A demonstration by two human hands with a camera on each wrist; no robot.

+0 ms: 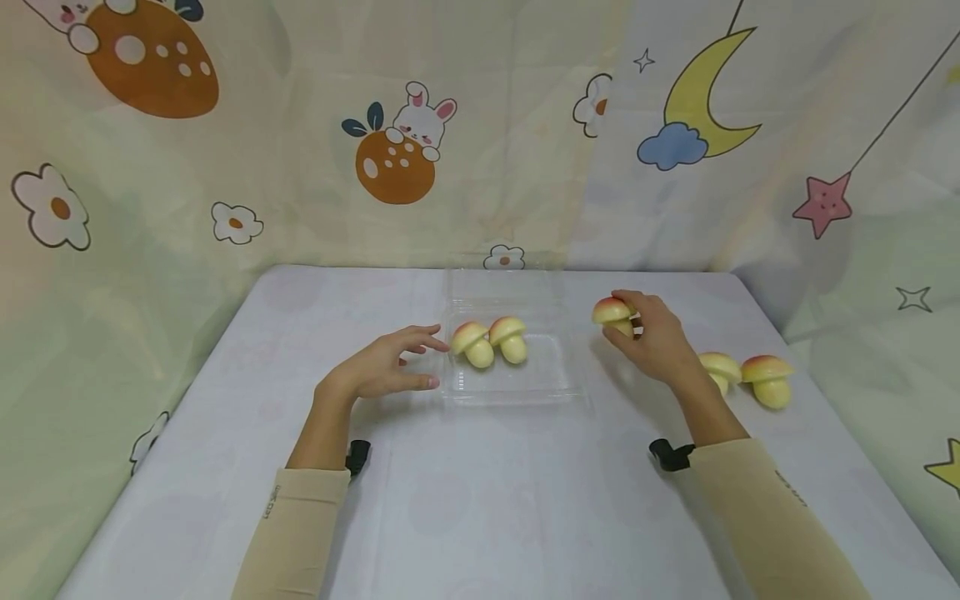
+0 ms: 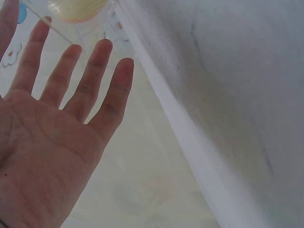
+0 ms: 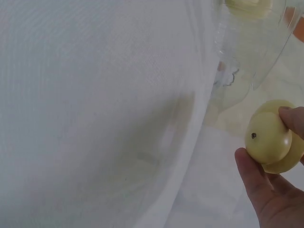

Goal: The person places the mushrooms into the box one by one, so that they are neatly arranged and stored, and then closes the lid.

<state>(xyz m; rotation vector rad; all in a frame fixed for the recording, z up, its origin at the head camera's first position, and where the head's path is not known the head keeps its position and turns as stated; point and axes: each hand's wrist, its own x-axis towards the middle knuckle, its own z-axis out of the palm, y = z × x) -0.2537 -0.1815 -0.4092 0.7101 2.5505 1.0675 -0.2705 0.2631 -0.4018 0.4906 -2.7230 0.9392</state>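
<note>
My right hand (image 1: 652, 337) pinches a toy mushroom (image 1: 611, 312) with a red-and-yellow cap and pale stem, right of a clear plastic box (image 1: 555, 375). In the right wrist view the thumb and fingers grip this mushroom (image 3: 268, 137), its rounded stem end facing the camera. Two similar mushrooms, one on the left (image 1: 472, 343) and one on the right (image 1: 510, 338), lie side by side in the left part of the box. At the box's left edge is my left hand (image 1: 386, 362), fingers spread and relaxed, holding nothing; its palm shows in the left wrist view.
Two more mushrooms, one partly behind the right forearm (image 1: 720, 368) and one beside it (image 1: 768, 382), lie on the white-covered table (image 1: 480, 500) at the right. The box's clear lid (image 1: 506, 285) stands open at the back. A printed cloth (image 1: 300, 150) hangs behind the table.
</note>
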